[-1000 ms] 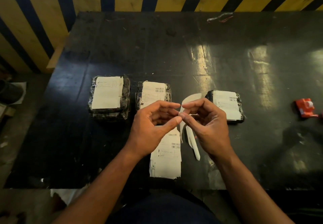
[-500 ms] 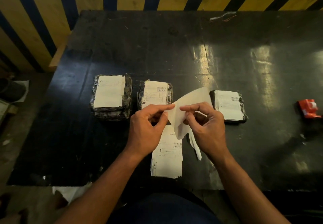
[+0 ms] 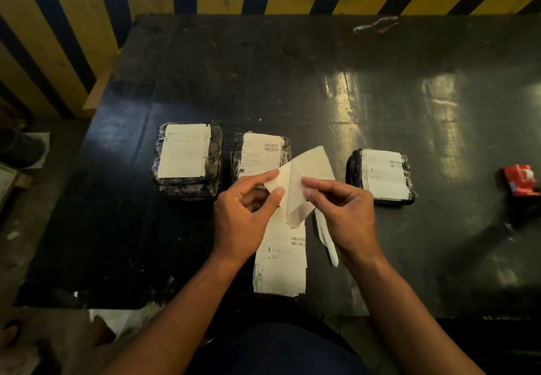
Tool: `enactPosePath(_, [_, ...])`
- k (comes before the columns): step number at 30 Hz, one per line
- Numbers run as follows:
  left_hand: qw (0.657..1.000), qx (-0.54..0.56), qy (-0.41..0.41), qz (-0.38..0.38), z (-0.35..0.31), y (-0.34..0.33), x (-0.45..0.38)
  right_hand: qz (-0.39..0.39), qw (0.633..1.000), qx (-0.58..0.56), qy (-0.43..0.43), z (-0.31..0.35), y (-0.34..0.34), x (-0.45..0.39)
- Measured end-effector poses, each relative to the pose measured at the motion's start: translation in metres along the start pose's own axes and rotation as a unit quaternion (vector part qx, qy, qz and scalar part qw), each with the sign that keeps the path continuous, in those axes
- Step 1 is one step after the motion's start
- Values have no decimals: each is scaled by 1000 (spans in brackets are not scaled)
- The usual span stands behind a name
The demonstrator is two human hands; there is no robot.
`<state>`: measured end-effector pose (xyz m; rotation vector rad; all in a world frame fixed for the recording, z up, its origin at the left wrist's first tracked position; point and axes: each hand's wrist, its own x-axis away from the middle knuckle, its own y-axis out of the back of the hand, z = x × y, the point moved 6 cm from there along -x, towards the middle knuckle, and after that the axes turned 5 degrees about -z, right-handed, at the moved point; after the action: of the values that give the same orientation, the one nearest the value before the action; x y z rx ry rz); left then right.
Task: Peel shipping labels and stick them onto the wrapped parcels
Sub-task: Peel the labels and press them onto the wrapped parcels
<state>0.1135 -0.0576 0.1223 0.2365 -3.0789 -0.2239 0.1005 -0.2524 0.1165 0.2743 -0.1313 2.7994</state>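
Pinching one shipping label (image 3: 295,190) between both hands, your left hand (image 3: 244,216) grips its 9 o'clock edge, your right hand (image 3: 344,212) its 3 o'clock side, above the label stack (image 3: 279,260); three wrapped parcels (image 3: 187,159) lie toward 12 o'clock.

On the table (image 3: 380,81), three wrapped parcels sit in a row ahead of me, each with a label on its top: the left parcel (image 3: 187,159), the middle parcel (image 3: 260,152) just beside it, and the right parcel (image 3: 380,174) well apart to the right. My left hand (image 3: 244,213) and right hand (image 3: 345,210) are raised between the middle and right parcels, both pinching one peeling label (image 3: 304,181) held above the table. Below my hands, nearer me, a stack of labels (image 3: 279,263) lies on the table. A backing strip (image 3: 326,235) hangs from my right hand, just right of the stack. A tape dispenser (image 3: 519,179) lies far right. A scrap of wire (image 3: 376,23) lies at the far edge.
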Motion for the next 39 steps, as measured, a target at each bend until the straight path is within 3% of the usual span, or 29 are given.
enactPosePath(17, [994,-84,-36,-55,25,34,-19,-140,983,116,25,-41,62,-9])
enactPosePath(21, [992,-113,-47,-26,25,42,-25,-166,975,142,29,-43,90,-17])
enactPosePath(25, [990,-134,-51,-2,27,50,-30,-204,961,184,36,-46,113,-23])
enactPosePath(31, [987,-138,-50,-61,24,70,-38,-287,930,230,19,-59,148,-27])
enactPosePath(35, [986,-141,-56,-67,22,69,-37,-275,918,284,-9,-80,146,-24])
enactPosePath(39, [989,-122,-66,-53,17,54,-31,-189,912,365,-13,-119,128,-22])
